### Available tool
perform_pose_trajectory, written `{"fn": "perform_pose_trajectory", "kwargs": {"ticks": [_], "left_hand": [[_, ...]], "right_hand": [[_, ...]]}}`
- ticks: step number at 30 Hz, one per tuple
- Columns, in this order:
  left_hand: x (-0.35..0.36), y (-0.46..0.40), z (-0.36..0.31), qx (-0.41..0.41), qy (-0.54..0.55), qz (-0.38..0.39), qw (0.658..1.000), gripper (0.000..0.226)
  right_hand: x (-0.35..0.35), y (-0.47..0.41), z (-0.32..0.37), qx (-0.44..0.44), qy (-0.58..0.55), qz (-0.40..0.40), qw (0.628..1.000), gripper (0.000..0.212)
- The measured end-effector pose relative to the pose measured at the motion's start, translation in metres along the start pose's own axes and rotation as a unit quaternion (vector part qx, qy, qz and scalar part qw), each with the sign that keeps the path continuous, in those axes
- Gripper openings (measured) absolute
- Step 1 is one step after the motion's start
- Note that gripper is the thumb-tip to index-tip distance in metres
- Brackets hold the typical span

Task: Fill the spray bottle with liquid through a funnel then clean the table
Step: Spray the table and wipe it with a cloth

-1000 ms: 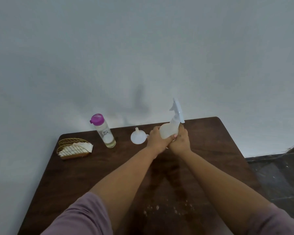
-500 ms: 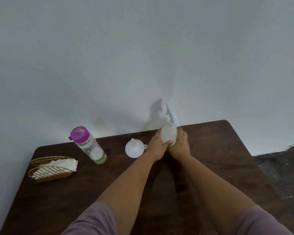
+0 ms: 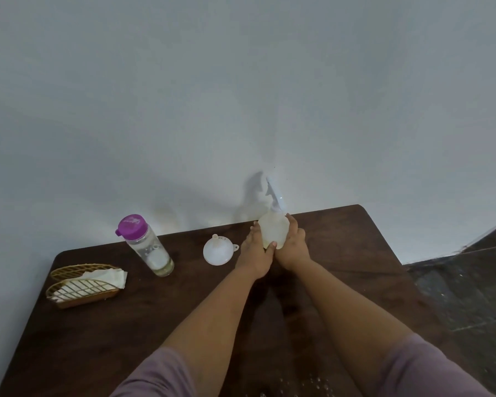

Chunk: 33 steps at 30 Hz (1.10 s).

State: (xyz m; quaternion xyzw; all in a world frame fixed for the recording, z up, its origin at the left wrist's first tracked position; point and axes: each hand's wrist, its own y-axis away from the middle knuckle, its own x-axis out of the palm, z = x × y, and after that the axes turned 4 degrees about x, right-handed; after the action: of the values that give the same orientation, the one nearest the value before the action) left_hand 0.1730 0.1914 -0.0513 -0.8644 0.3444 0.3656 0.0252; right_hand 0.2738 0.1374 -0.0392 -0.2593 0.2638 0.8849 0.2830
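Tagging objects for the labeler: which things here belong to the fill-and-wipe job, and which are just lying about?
In the job:
spray bottle, held by left hand and right hand
funnel
purple-capped bottle of liquid
napkins, likely for wiping
table

Lying about:
wire napkin basket, only as their holder

Just right of the frame's centre, the left hand (image 3: 254,253) and right hand (image 3: 292,247) clasp a translucent spray bottle (image 3: 273,229) from both sides, its spray head rising against the grey wall. Left of them on the dark table (image 3: 155,310) lie a white funnel (image 3: 217,250), a purple-capped bottle (image 3: 148,245) and, at the left edge, a wire napkin holder (image 3: 83,285).
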Motion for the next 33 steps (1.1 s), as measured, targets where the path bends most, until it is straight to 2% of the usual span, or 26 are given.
{"fn": "perform_pose_trajectory", "kwargs": {"ticks": [6, 14, 21, 24, 28, 33], "left_hand": [[0.002, 0.053, -0.015, -0.019, 0.021, -0.067, 0.997, 0.07], [-0.014, 0.161, -0.04, -0.02, 0.012, -0.151, 0.988, 0.065], [-0.024, 0.272, -0.025, -0.101, -0.067, -0.197, 0.973, 0.065], [-0.037, 0.318, -0.009, -0.135, -0.086, -0.229, 0.96, 0.065], [-0.05, 0.367, 0.017, -0.163, -0.109, -0.255, 0.947, 0.063], [-0.072, 0.402, 0.048, -0.196, -0.099, -0.292, 0.931, 0.061]], "right_hand": [[-0.016, 0.044, -0.005, -0.023, 0.0, -0.014, 1.0, 0.094], [-0.032, 0.133, -0.003, -0.067, 0.018, 0.016, 0.997, 0.089], [-0.017, 0.216, 0.002, -0.114, 0.047, 0.048, 0.991, 0.082], [-0.001, 0.247, 0.009, -0.147, 0.071, 0.072, 0.984, 0.07], [0.024, 0.28, 0.02, -0.2, 0.108, 0.111, 0.968, 0.043], [0.061, 0.305, 0.033, -0.264, 0.179, 0.183, 0.93, 0.021]]}}
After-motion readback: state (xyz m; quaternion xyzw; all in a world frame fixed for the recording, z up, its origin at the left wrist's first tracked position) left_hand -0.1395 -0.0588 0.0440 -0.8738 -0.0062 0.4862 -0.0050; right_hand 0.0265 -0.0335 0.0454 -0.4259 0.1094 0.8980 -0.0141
